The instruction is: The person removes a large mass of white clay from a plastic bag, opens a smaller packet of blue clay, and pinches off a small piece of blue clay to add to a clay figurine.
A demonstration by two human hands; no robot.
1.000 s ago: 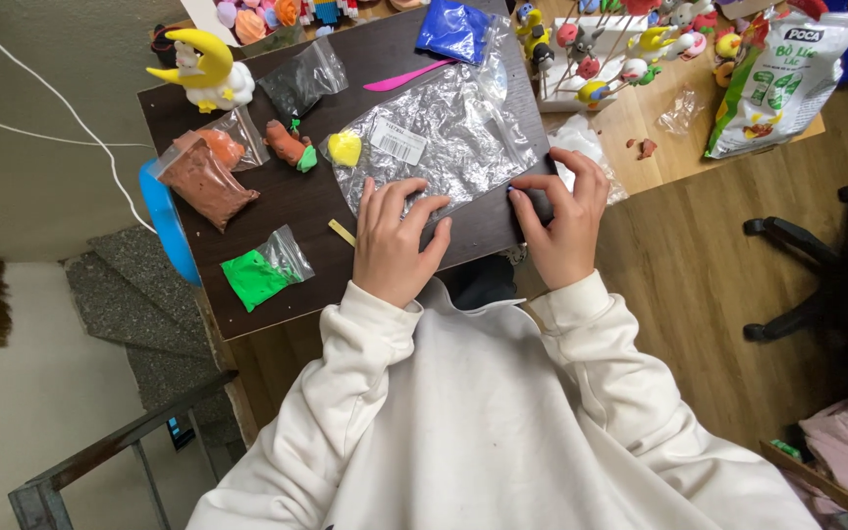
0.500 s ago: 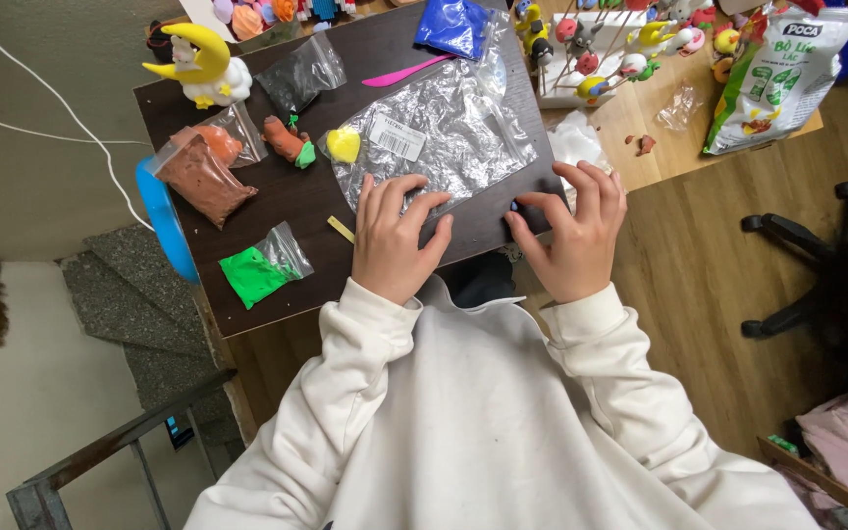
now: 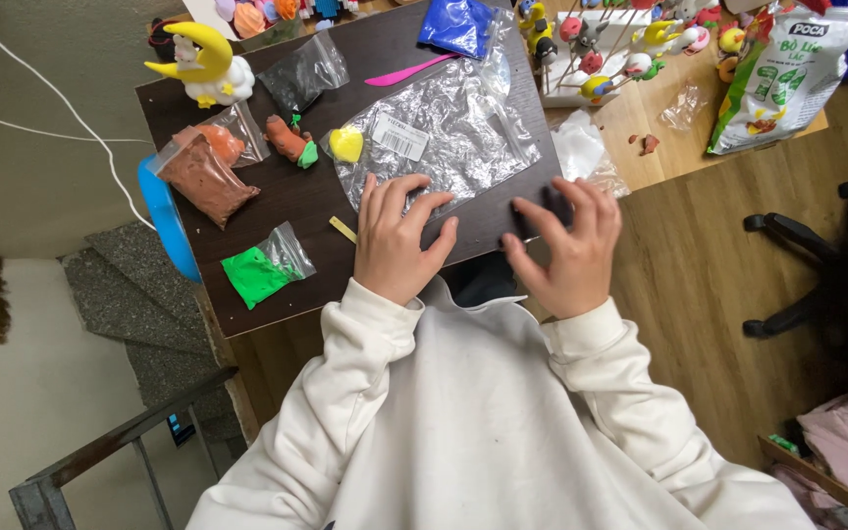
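Nearest the body, the left hand [image 3: 397, 238] lay flat with fingers spread on the near edge of the clear plastic bag [image 3: 439, 137], pressing it to the dark board [image 3: 277, 201]. The right hand [image 3: 566, 245] rested well apart from it at the board's right corner, its fingertips curled over a small dark lump [image 3: 540, 208]; whether they pinched it could not be told. The bag stretched away from both hands toward the far side. Left of the left hand lay a green clay bag [image 3: 257, 272]; farther off, a yellow clay ball [image 3: 346, 144], a brown clay bag [image 3: 204, 177] and a pink tool [image 3: 409, 71].
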